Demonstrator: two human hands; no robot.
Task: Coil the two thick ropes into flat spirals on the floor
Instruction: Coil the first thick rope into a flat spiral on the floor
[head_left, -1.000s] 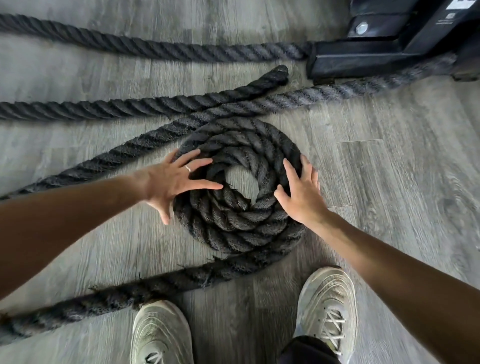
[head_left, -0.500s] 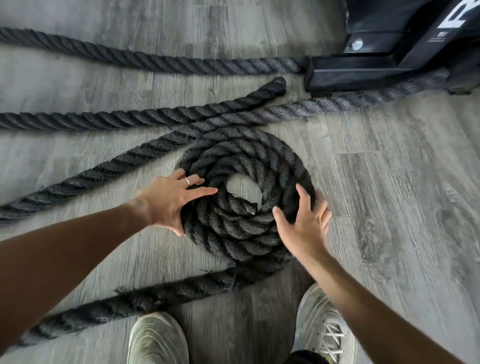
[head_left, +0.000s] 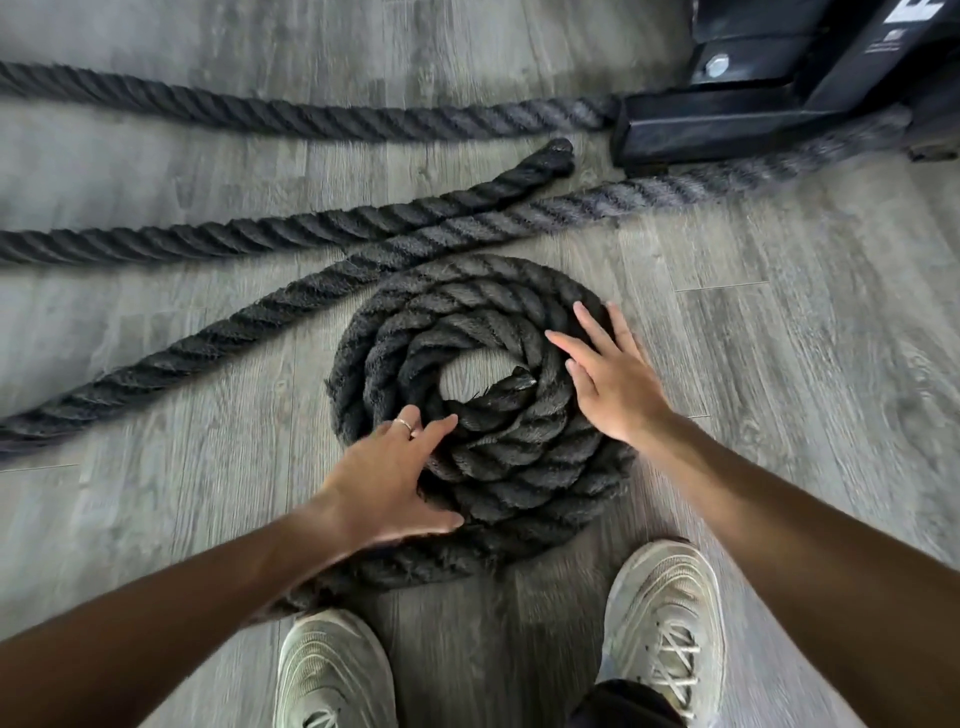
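Both palms lie flat and open on the coil (head_left: 483, 415), gripping nothing: the left hand (head_left: 387, 480) on its near edge, the right hand (head_left: 608, 374) on its far right, likely to turn it and keep it flat. Beyond, loose rope (head_left: 291, 306) trails toward a black base (head_left: 737, 119).

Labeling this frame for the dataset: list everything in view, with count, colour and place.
rope coil: 1, black, floor centre, flat spiral of several turns
straight rope runs: 3, black to grey, across the far floor toward the base
loose rope end: 1, black, near the base
machine base: 1, black, far right
floor: grey wood planks
shoes: 2, pale grey, near edge
left hand: flat, open, on the coil's near-left edge; ring on one finger
right hand: flat, open, on the coil's right side
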